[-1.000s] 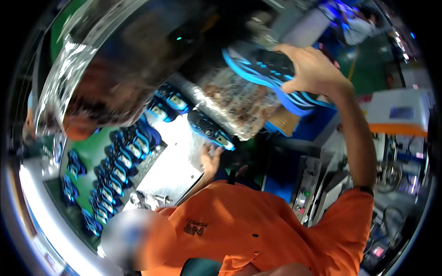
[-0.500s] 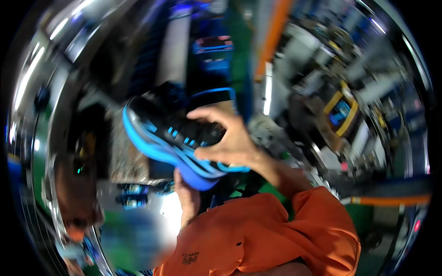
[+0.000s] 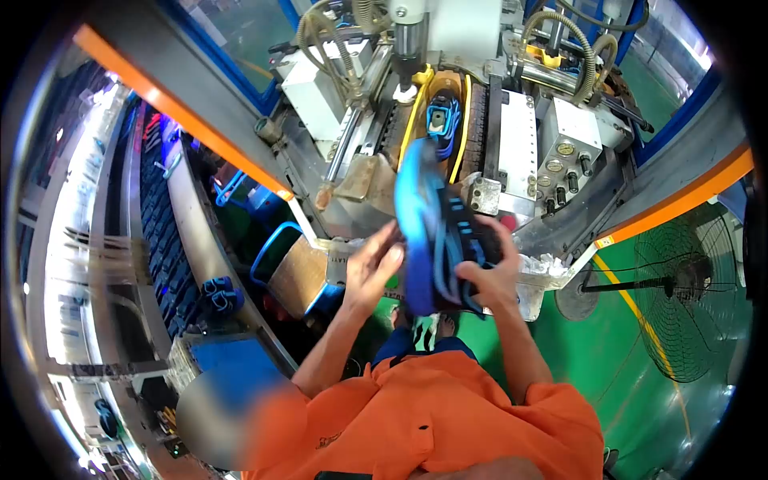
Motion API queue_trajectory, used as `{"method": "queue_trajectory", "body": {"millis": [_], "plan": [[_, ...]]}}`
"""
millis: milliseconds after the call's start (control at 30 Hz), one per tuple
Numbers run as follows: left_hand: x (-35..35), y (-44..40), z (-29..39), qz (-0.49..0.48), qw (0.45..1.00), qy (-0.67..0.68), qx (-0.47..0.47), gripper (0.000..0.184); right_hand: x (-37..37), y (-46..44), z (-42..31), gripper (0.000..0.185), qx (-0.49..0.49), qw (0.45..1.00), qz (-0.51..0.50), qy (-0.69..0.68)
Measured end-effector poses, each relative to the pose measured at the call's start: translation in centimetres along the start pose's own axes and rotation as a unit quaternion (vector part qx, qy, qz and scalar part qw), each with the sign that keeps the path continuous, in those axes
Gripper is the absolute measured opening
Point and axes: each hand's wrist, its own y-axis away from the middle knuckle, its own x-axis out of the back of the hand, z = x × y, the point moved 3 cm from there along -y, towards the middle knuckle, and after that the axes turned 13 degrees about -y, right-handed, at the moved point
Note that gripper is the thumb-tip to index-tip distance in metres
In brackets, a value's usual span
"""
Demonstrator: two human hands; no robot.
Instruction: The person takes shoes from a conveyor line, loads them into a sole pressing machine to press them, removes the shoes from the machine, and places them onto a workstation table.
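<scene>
A black shoe with a blue sole [image 3: 432,232] is held upright in front of my body, its sole turned to the left. My right hand [image 3: 492,268] grips its upper, thumb and fingers on either side. Beside the sole is my left hand [image 3: 372,268], fingers apart, with nothing in it. Ahead, a second black and blue shoe [image 3: 442,124] sits in the machine [image 3: 516,148], between two yellow strips.
An orange-edged frame [image 3: 184,112] borders the machine. A wooden-topped stool [image 3: 298,276] stands at the left, near a conveyor with many shoes [image 3: 164,240]. A black fan [image 3: 680,292] stands on the green floor at the right.
The view has swung from the shoe-covered table to the machine. The held shoe has turned from lying sideways to upright. My left hand has come up beside its sole.
</scene>
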Motion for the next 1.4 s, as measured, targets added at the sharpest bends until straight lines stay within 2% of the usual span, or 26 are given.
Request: {"method": "queue_trajectory", "body": {"millis": [100, 167, 233, 300, 400, 500, 533, 567, 600, 633, 700, 733, 767, 800, 833, 867, 900, 933, 967, 1033, 1067, 1133, 1167, 1300, 1367, 1400], "plan": [[-2.4, -11.6, -4.7, -0.012, 0.999, -0.014, 0.044, 0.053, 6.8, -0.5, -1.7, 0.068, 0.028, 0.985, 0.124, -0.119], [-3.2, -16.5, -7.8, 0.014, 0.995, -0.014, 0.093, 0.054, 9.4, 0.0, -2.1, 0.069, 0.071, 0.982, 0.173, 0.001], [-5.2, -29.1, -17.1, 0.058, 0.973, -0.222, -0.004, 0.057, 11.9, 1.3, -4.4, 0.073, 0.129, 0.955, 0.258, 0.075], [-8.1, -31.7, -14.5, 0.123, 0.919, -0.373, -0.045, 0.052, 12.4, 2.1, -5.3, 0.081, 0.162, 0.938, 0.303, 0.056], [-9.4, -33.8, -14.1, 0.130, 0.888, -0.441, -0.006, 0.043, 13.2, 1.7, -5.7, 0.086, 0.169, 0.904, 0.351, 0.174], [-7.4, -34.0, -14.5, 0.124, 0.922, -0.366, 0.001, 0.035, 11.2, -2.4, -8.0, 0.062, 0.166, 0.896, 0.376, 0.168], [-6.4, -33.6, -16.4, 0.097, 0.980, -0.161, 0.072, 0.026, 12.5, -4.5, -7.8, 0.067, 0.173, 0.899, 0.357, 0.187], [-4.3, -32.8, -18.3, 0.066, 0.986, 0.057, 0.145, 0.019, 11.0, -9.9, -9.3, 0.058, 0.162, 0.916, 0.323, 0.173], [-3.8, -31.7, -15.9, 0.033, 0.987, 0.070, 0.144, 0.013, 12.0, -10.7, -8.4, 0.056, 0.211, 0.916, 0.305, 0.152], [-2.2, -27.6, -11.2, 0.025, 0.968, 0.141, 0.208, 0.017, 12.2, -14.2, -8.2, 0.052, 0.177, 0.921, 0.303, 0.169], [1.1, -22.2, -8.3, 0.010, 0.956, 0.143, 0.254, 0.038, 9.7, -21.4, -8.0, 0.047, 0.084, 0.955, 0.230, 0.168], [2.7, -19.4, -7.1, 0.060, 0.949, 0.120, 0.285, 0.039, 6.7, -23.9, -8.8, 0.052, 0.036, 0.950, 0.186, 0.248], [6.0, -15.2, -4.7, 0.032, 0.962, 0.114, 0.247, 0.041, 6.5, -30.7, -4.0, 0.060, 0.089, 0.815, 0.243, 0.519], [6.3, -14.6, -3.4, 0.028, 0.971, 0.046, 0.235, 0.041, 3.7, -29.4, -6.1, 0.069, -0.017, 0.876, 0.205, 0.437], [8.2, -11.9, -2.0, 0.043, 0.969, 0.084, 0.229, 0.041, 2.7, -32.5, -3.7, 0.069, -0.124, 0.889, 0.136, 0.419], [11.1, -8.6, -1.5, 0.062, 0.964, 0.123, 0.228, 0.041, 1.1, -36.8, 2.1, 0.069, -0.129, 0.852, 0.097, 0.497], [12.2, -7.9, -1.9, 0.070, 0.972, 0.010, 0.222, 0.045, 0.1, -36.4, 1.8, 0.066, -0.166, 0.867, 0.095, 0.459], [14.0, -5.8, -1.2, 0.106, 0.963, 0.027, 0.246, 0.048, -1.0, -37.1, 3.8, 0.063, -0.150, 0.861, 0.080, 0.479], [16.8, -1.9, -0.6, 0.162, 0.964, 0.064, 0.201, 0.050, -3.8, -37.3, 7.0, 0.061, -0.135, 0.820, 0.091, 0.548], [19.3, 1.2, -1.4, 0.214, 0.962, 0.052, 0.165, 0.046, -4.3, -37.2, 9.3, 0.061, -0.086, 0.812, 0.119, 0.565], [20.5, 4.2, 0.3, 0.289, 0.950, 0.045, 0.111, 0.042, -5.4, -37.0, 12.2, 0.062, -0.079, 0.796, 0.127, 0.586], [22.0, 7.5, -0.5, 0.321, 0.941, 0.054, 0.093, 0.034, -5.7, -37.6, 12.1, 0.062, -0.064, 0.794, 0.123, 0.592], [22.0, 10.7, 0.4, 0.415, 0.900, 0.045, 0.127, 0.035, -5.9, -36.9, 12.1, 0.062, -0.061, 0.800, 0.114, 0.586], [21.0, 15.7, -0.5, 0.546, 0.820, 0.064, 0.155, 0.030, -5.7, -35.7, 12.1, 0.068, -0.088, 0.794, 0.125, 0.588], [18.9, 17.7, -0.3, 0.582, 0.790, 0.070, 0.181, 0.028, -6.1, -31.4, 12.3, 0.075, 0.244, 0.790, 0.075, 0.557], [18.5, 19.3, -1.1, 0.584, 0.784, 0.049, 0.203, 0.028, -8.5, -26.4, 9.7, 0.065, 0.303, 0.839, 0.033, 0.451]]}}
